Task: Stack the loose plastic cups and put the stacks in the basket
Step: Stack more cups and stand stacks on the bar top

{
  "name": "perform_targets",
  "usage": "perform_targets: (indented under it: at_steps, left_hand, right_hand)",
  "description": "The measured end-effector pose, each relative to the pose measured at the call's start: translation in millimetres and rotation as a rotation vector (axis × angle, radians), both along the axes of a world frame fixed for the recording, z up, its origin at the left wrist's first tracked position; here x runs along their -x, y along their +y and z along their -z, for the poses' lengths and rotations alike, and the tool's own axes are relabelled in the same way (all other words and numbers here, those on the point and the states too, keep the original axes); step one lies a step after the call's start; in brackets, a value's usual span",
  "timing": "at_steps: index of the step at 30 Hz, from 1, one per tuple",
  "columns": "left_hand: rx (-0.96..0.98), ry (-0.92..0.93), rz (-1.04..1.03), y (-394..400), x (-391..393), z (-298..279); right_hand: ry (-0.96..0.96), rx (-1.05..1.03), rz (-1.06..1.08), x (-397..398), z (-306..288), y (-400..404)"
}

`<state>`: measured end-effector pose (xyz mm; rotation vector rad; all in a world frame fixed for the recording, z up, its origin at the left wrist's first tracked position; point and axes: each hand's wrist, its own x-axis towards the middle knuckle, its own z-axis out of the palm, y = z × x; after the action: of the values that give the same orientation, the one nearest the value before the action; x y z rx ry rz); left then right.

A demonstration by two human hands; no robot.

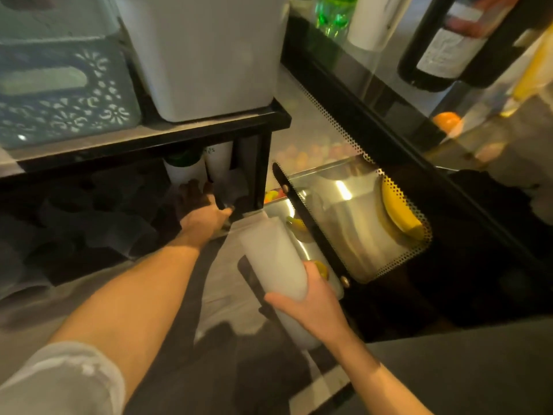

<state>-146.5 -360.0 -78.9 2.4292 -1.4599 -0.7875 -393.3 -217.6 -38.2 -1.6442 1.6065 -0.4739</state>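
Observation:
My right hand (308,304) grips a long stack of frosted white plastic cups (273,262), held tilted in front of me at centre. My left hand (200,211) reaches under the black shelf (167,136) into a dark compartment, its fingers stretched toward upright white cups (185,172) standing there; whether it touches one is hidden in shadow. A teal patterned basket (65,94) sits on the shelf at upper left.
A white bin (206,55) stands on the shelf beside the basket. To the right, a glass display case (353,220) holds a banana (401,211) and other fruit. A green bottle (335,16) and a dark bottle (449,49) stand above.

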Motion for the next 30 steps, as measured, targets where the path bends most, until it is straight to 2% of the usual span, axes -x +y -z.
perform_targets:
  at_steps: [2,5,7,9,11,14,19,22,28,30]
  left_hand:
    - [0.092,-0.096,0.011,-2,-1,0]
    - [0.029,-0.084,0.008,0,-5,-3]
    - [0.128,-0.238,0.038,1,-9,-7]
    - [0.240,-0.279,0.039,4,-12,-15]
    - [0.300,-0.191,0.029,13,-14,-24]
    - [0.271,0.033,-0.031,36,-14,-41]
    - [0.494,0.479,-0.205,83,-32,-55]
    - [0.563,0.712,-0.148,115,-45,-50]
    - [0.612,0.850,-0.027,162,-59,-53]
    - [0.633,0.798,0.039,173,-61,-59]
  right_hand:
    - [-0.021,0.003,0.004,0,-1,-2]
    - [-0.018,0.004,0.007,-6,-1,-3]
    - [-0.015,0.004,-0.002,-11,0,-4]
    - [-0.018,0.003,-0.005,-13,0,-3]
    - [-0.010,0.001,-0.003,-15,2,-2]
    - [-0.003,0.002,0.003,-20,4,1]
    - [-0.001,-0.019,-0.034,-28,9,6]
    - [0.039,-0.007,-0.082,-32,10,11]
    - [0.109,0.034,-0.206,-53,7,26]
    - [0.121,0.044,-0.250,-61,7,30]
